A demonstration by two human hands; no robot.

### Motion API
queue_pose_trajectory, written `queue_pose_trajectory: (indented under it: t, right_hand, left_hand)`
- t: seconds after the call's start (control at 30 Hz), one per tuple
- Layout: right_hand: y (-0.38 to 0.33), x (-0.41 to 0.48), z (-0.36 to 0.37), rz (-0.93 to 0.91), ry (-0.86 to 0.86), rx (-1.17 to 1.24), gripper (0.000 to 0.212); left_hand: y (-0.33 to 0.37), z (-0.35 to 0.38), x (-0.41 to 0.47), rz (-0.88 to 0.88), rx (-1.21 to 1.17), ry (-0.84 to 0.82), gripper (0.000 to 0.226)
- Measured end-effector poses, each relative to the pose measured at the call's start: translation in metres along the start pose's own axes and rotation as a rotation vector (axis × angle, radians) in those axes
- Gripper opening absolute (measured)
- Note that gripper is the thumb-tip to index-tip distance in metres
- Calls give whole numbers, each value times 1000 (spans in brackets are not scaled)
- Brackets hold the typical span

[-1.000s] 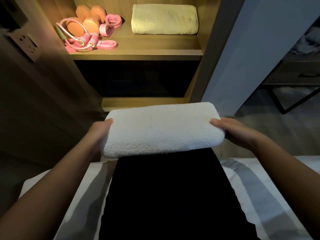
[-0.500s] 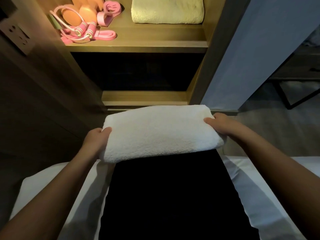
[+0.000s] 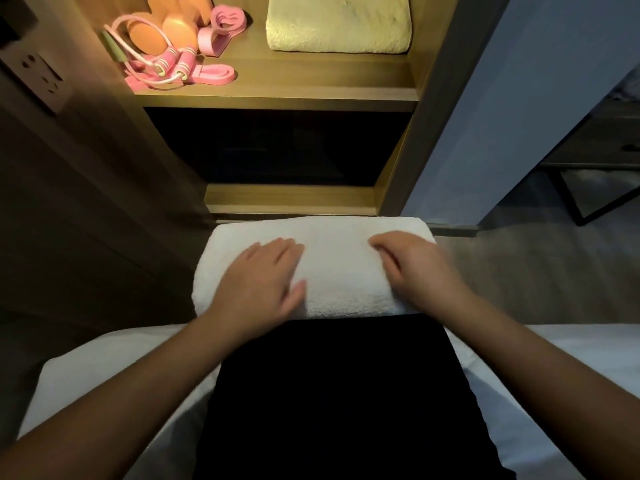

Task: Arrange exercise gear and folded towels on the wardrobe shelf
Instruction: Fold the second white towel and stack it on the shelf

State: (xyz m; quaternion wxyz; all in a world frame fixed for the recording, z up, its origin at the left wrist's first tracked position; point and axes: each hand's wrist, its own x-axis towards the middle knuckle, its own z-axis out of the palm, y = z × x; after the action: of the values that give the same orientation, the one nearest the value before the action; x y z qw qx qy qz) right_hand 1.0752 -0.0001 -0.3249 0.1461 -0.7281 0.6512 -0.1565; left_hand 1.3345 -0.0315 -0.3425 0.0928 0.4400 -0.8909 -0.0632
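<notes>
Your left hand [image 3: 258, 285] lies flat and palm down on the folded white towel [image 3: 336, 271] with its fingers straight, and your right hand [image 3: 412, 271] rests on the towel's right half, fingers loosely bent and gripping nothing. The white towel sits across your dark-clothed lap [image 3: 329, 393], just in front of the open wardrobe [image 3: 433, 98] and below its lit shelf [image 3: 311, 81]. On that shelf a folded yellow towel [image 3: 339, 22] lies at the right, apart from the orange dumbbells [image 3: 156, 32], pink jump rope [image 3: 173, 64] and pink bands [image 3: 221, 26] bunched together at the left.
</notes>
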Motion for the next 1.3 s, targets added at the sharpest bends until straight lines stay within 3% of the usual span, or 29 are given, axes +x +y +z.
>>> queue_pose_trajectory:
  t: [0.1, 0.2, 0.3, 0.47, 0.63, 0.77, 0.83, 0.97, 1.1, 1.23, 1.3]
  right_hand:
    - [-9, -11, 16, -184, -185, -145, 62]
    - [0, -7, 24, -213, -350, -314, 93]
    - [2, 1, 26, -240, -402, -390, 101]
    - [2, 3, 25, -260, -354, -370, 93]
    - [-2, 12, 11, -241, -257, -285, 64]
    - [-16, 11, 18, -212, -264, -402, 87]
    - [-23, 11, 26, -214, -243, -437, 85]
    - [-22, 14, 31, -218, -185, -428, 55]
    - [-23, 15, 33, -181, -178, -446, 51]
    - [-19, 17, 31, -200, -161, -419, 50]
    - [-16, 16, 29, -208, -163, -387, 49]
  left_hand:
    - [3, 9, 6, -56, 96, -199, 74]
    - [-2, 9, 16, -35, 113, -196, 73]
    - [-1, 8, 22, -1, 122, -225, 77]
    - [15, 12, 15, 146, 298, -293, 98]
    - [20, 8, 30, 102, 203, -164, 60]
    - [14, 3, 40, 121, 178, -155, 54]
    - [15, 3, 38, 151, 166, -152, 57]
    - [-6, 9, 18, 148, 187, -138, 76]
    - [-17, 8, 16, 135, 188, -96, 57]
    - [-30, 4, 9, 160, 240, -106, 76]
    - [-37, -2, 5, 121, 254, -127, 70]
